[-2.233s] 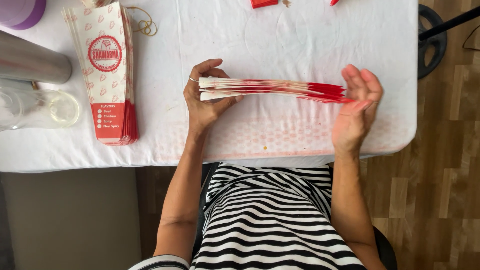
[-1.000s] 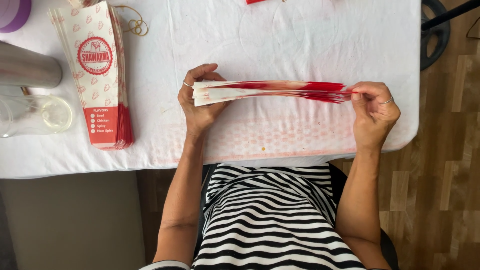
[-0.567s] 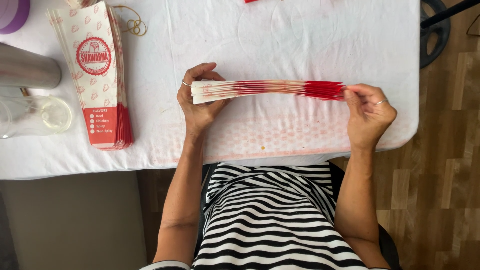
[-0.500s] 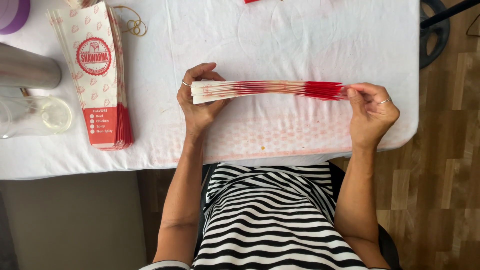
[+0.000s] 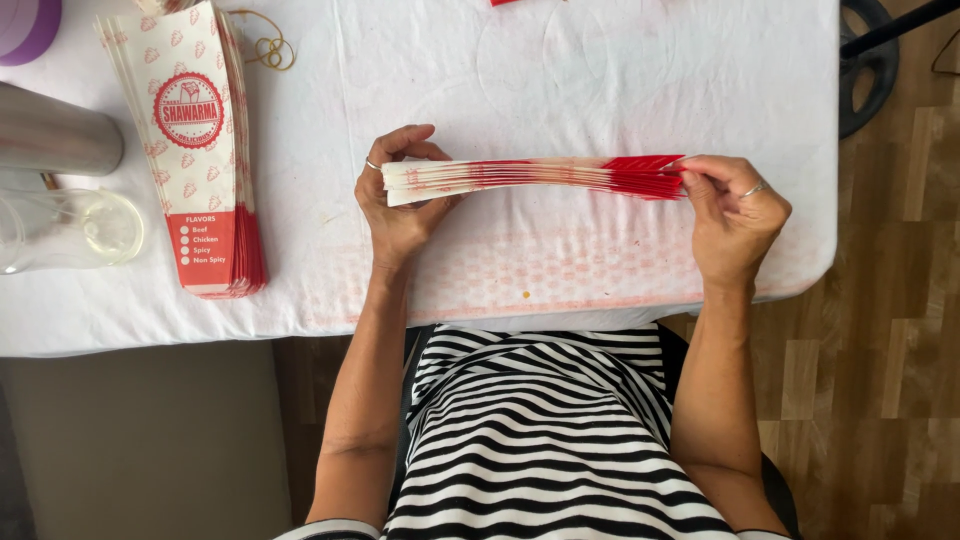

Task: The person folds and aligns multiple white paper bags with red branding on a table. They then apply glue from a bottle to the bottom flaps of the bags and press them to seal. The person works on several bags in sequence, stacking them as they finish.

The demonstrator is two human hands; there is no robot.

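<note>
above the table [image 5: 600,80], both hands grip a bag stack [image 5: 530,176].

Second stack of printed paper bags [image 5: 195,150] lies far left on white tablecloth [image 5: 560,60]; rubber bands [image 5: 265,45], steel cylinder [image 5: 55,130], glass jar [image 5: 60,230] nearby.

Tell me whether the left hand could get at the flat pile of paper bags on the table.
Probably yes, once freed: the left hand now grips one end of the bag stack, and only bare white tablecloth lies between it and the pile of paper bags.
</note>
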